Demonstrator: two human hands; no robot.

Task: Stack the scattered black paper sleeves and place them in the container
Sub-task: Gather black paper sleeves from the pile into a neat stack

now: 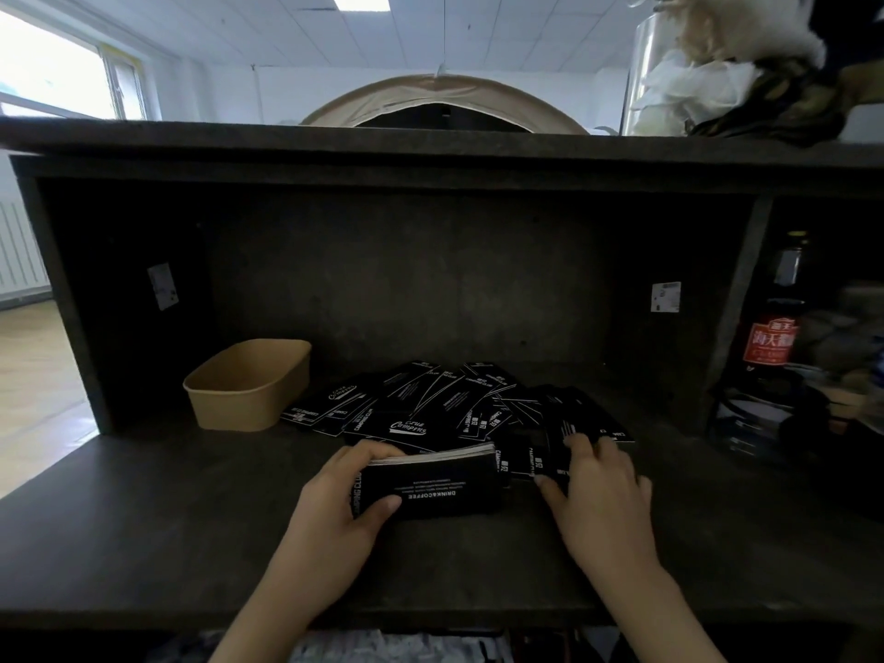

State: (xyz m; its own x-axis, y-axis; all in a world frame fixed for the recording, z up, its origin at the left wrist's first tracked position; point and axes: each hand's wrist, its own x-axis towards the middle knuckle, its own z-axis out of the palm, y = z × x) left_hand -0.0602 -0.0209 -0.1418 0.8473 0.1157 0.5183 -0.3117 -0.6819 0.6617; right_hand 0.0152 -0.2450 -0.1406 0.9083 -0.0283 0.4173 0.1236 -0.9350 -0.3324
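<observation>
Stack of black sleeves (pixel 430 485) in the left hand (pixel 335 504): top one reads "DRINK&COFFEE", upside down, plus "CAMPING CLUB" along its left end. Loose sleeves (pixel 406 423) behind show a "Camping" script logo. Bottle (pixel 772 337) at right: red label, Chinese characters "海天".

Matt black printed paper is seen in the sleeves (pixel 430 409) at centre frame. Plain brown matt cardboard forms the container (pixel 248 390) at left. The dark shelf (pixel 167 528) looks rough and dull.
</observation>
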